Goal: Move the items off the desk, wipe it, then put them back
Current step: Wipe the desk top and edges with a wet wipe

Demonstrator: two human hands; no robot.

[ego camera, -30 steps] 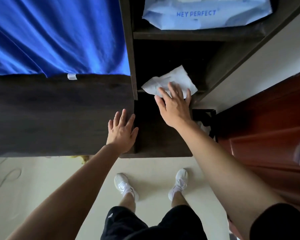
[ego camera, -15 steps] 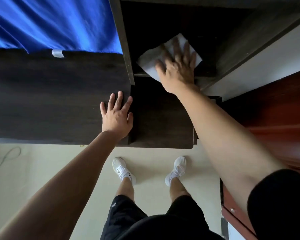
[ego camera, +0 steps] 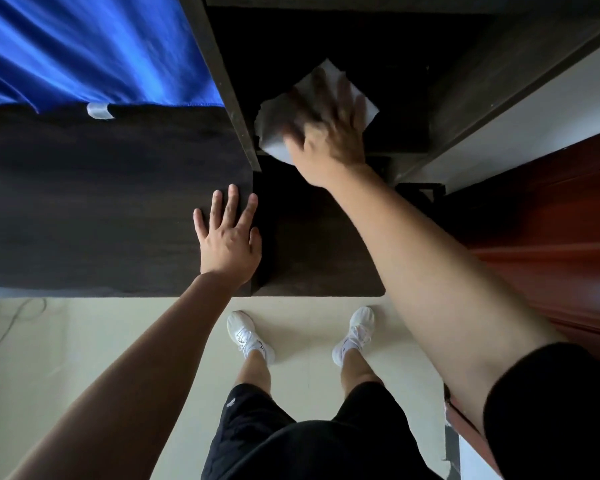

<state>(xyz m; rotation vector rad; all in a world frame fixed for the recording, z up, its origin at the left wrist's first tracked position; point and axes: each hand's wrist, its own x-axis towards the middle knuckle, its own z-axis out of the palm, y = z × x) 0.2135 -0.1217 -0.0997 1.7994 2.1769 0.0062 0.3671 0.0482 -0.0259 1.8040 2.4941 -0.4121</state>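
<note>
Right hand (ego camera: 329,133): fingers flat, pressing wipe (ego camera: 274,129) at 1 o'clock.
Left hand (ego camera: 229,237): spread flat, bracing on desk (ego camera: 101,202).
Technique: apply even pressure; overlap strokes into corners.

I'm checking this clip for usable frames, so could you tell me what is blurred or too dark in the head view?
Head view: the right hand and the white wipe under it are smeared by motion blur; the left hand, flat on the desk, is sharp; the shelf recess behind the wipe is in deep shadow, detail lost.
</note>
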